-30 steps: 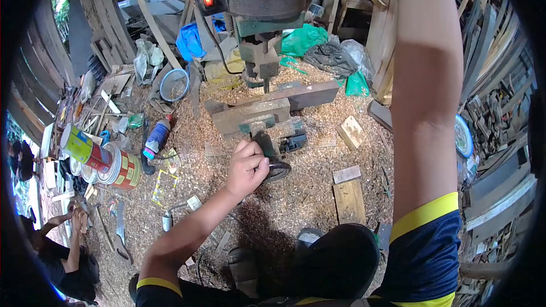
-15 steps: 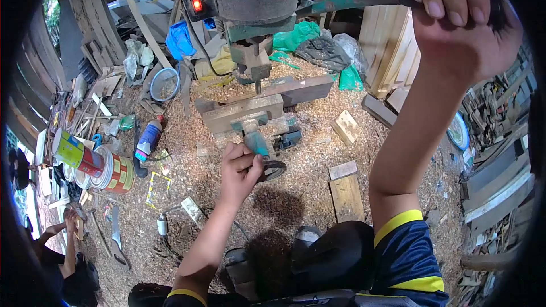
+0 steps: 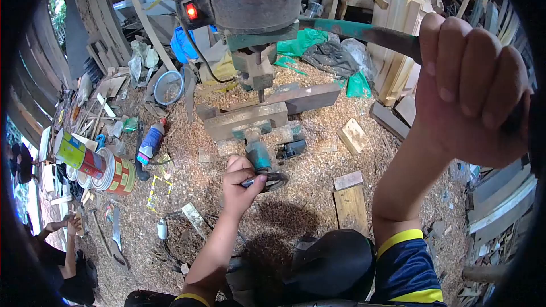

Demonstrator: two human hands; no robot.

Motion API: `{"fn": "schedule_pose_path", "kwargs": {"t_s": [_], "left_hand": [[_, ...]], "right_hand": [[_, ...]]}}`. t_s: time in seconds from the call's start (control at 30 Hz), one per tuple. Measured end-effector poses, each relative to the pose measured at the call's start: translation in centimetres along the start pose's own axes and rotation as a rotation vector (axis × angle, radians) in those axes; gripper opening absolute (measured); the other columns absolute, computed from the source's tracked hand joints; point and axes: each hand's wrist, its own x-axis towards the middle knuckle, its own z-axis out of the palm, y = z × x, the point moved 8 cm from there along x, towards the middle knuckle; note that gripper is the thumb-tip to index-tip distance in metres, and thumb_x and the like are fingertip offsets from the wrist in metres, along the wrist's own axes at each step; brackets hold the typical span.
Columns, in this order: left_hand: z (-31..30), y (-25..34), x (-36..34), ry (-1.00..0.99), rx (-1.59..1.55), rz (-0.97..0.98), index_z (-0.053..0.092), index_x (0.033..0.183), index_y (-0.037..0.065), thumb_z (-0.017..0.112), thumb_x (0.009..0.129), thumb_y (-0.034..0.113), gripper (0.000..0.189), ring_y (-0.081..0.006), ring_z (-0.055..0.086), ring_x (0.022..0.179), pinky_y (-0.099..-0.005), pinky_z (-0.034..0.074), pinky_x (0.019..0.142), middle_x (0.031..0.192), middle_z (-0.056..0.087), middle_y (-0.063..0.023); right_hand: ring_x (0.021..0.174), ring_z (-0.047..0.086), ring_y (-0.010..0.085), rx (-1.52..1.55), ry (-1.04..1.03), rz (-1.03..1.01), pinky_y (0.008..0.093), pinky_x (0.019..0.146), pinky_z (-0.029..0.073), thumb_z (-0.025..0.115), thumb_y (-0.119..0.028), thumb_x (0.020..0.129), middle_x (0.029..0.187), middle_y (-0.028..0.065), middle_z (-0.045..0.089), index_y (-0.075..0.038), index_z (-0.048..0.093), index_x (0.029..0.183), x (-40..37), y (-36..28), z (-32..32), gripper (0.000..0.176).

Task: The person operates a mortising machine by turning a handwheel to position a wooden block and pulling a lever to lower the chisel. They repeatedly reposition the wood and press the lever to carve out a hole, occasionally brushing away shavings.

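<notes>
In front of me stands a machine like a drill press or mortiser, with a dark round motor housing (image 3: pixel 256 3). My right hand (image 3: pixel 472 91) is wrapped round the end of its long green lever (image 3: pixel 369 33). My left hand (image 3: pixel 240 186) is closed on the rim of a dark handwheel (image 3: pixel 277 182), below a green vise screw (image 3: pixel 257 156). A wooden workpiece (image 3: pixel 247 120) sits clamped in the vise under the tool head (image 3: pixel 254 71). The narrow bit (image 3: pixel 261 96) points down at the wood; whether it touches is hard to see.
A red switch (image 3: pixel 191 11) glows on the machine. Wood shavings cover the floor. Stacked paint buckets (image 3: pixel 116 173), a blue bottle (image 3: pixel 151 141), a saw (image 3: pixel 117 239) and wood blocks (image 3: pixel 352 135) lie around. Another person's hands (image 3: pixel 71 224) show at lower left.
My right hand has pulled the lever down, so it now slopes downward to the right. My left hand stays on the handwheel. The view has shifted slightly.
</notes>
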Motion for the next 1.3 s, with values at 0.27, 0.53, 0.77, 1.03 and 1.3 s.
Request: {"fn": "schedule_pose_path", "kwargs": {"t_s": [0.27, 0.53, 0.77, 1.03, 1.3], "left_hand": [[-0.1, -0.2, -0.4, 0.078, 0.059, -0.036, 0.059, 0.067, 0.000, 0.080, 0.077, 0.001, 0.023, -0.0240, 0.050, 0.081, -0.0371, 0.042, 0.077, 0.073, 0.056, -0.0043], [0.1, 0.3, -0.3, 0.128, 0.070, -0.021, 0.059, 0.063, 0.001, 0.075, 0.080, 0.002, 0.023, -0.0220, 0.048, 0.079, -0.0357, 0.040, 0.076, 0.070, 0.055, -0.0035], [-0.1, 0.1, -0.6, 0.147, 0.062, -0.051, 0.059, 0.065, -0.001, 0.076, 0.081, 0.006, 0.025, -0.0215, 0.047, 0.081, -0.0354, 0.040, 0.077, 0.072, 0.055, -0.0038], [-0.1, 0.2, -0.6, 0.200, 0.040, -0.043, 0.055, 0.061, 0.001, 0.078, 0.080, 0.009, 0.031, -0.0213, 0.043, 0.082, -0.0362, 0.037, 0.078, 0.071, 0.052, -0.0025], [-0.3, -0.2, -0.6, 0.209, 0.025, -0.069, 0.055, 0.061, 0.002, 0.078, 0.077, 0.006, 0.028, -0.0215, 0.044, 0.083, -0.0374, 0.037, 0.080, 0.071, 0.052, -0.0017]], "right_hand": [[0.057, 0.046, 0.0104, -0.133, 0.294, -0.056, 0.0319, 0.066, 0.037, 0.051, -0.043, 0.098, 0.060, -0.0084, 0.050, -0.024, 0.051, 0.063, -3.0, 0.0, 2.0, 0.040], [0.051, 0.049, 0.0144, -0.120, 0.312, -0.178, 0.0350, 0.058, 0.040, 0.052, -0.047, 0.095, 0.052, -0.0066, 0.049, -0.022, 0.048, 0.055, -5.0, 0.1, 2.8, 0.047], [0.055, 0.053, 0.0132, -0.140, 0.131, -0.215, 0.0332, 0.064, 0.045, 0.054, -0.041, 0.094, 0.056, -0.0063, 0.054, -0.021, 0.057, 0.059, -6.5, 0.0, 3.5, 0.040], [0.050, 0.050, 0.0145, -0.162, 0.213, -0.268, 0.0343, 0.062, 0.040, 0.040, -0.034, 0.105, 0.055, -0.0023, 0.050, -0.015, 0.050, 0.055, -8.0, 0.2, 4.4, 0.055], [0.045, 0.046, 0.0095, -0.254, 0.416, -0.248, 0.0335, 0.065, 0.040, 0.047, -0.031, 0.098, 0.049, -0.0067, 0.046, -0.021, 0.047, 0.052, -10.9, 0.9, 5.2, 0.048]]}}
